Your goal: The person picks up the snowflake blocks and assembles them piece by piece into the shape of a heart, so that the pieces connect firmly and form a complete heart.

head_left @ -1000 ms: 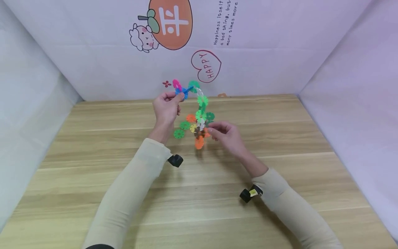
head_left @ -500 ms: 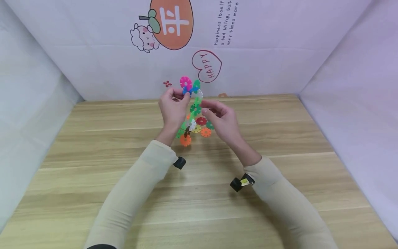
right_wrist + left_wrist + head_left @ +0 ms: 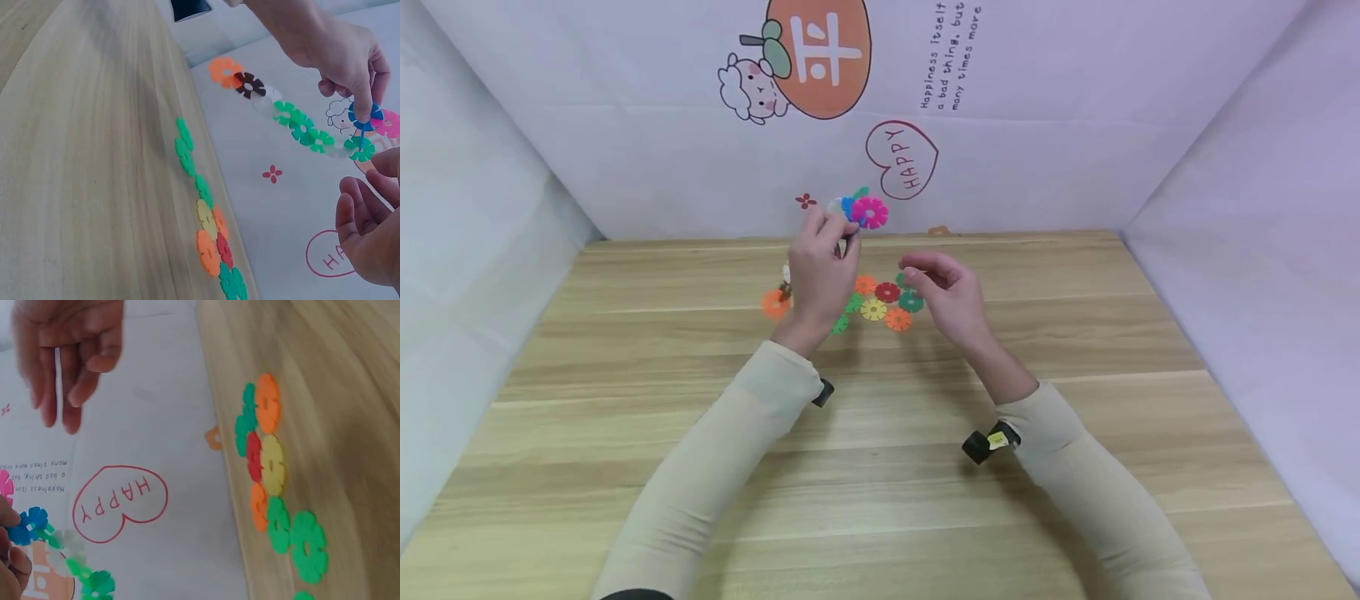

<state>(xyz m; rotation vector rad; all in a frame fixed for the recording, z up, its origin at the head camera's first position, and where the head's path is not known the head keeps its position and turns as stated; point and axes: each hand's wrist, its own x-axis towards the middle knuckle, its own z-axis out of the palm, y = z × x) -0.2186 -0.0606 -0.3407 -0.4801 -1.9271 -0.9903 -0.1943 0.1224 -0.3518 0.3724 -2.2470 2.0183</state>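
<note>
My left hand (image 3: 820, 275) is raised over the back of the table and pinches a blue snowflake disc (image 3: 365, 115) between thumb and fingers. That disc belongs to a chain of interlocked plastic discs (image 3: 303, 130) in green, clear white, dark brown and orange. Beside the blue piece sits a pink disc (image 3: 870, 212). In the head view my left hand hides much of the chain, whose orange end disc (image 3: 776, 305) shows to its left. My right hand (image 3: 953, 300) hovers to the right, apart from the chain, fingers loosely bent with nothing in them.
Several discs lie on the wooden table (image 3: 880, 483) below the hands, among them a yellow disc (image 3: 873, 310), a red disc (image 3: 887, 292) and orange and green ones. A white printed backdrop (image 3: 1037, 167) rises behind the table's far edge.
The chain has swung from between the hands to the left, behind my left hand, and the pink disc has turned to the right. My right hand, earlier at the chain, is now apart from it.
</note>
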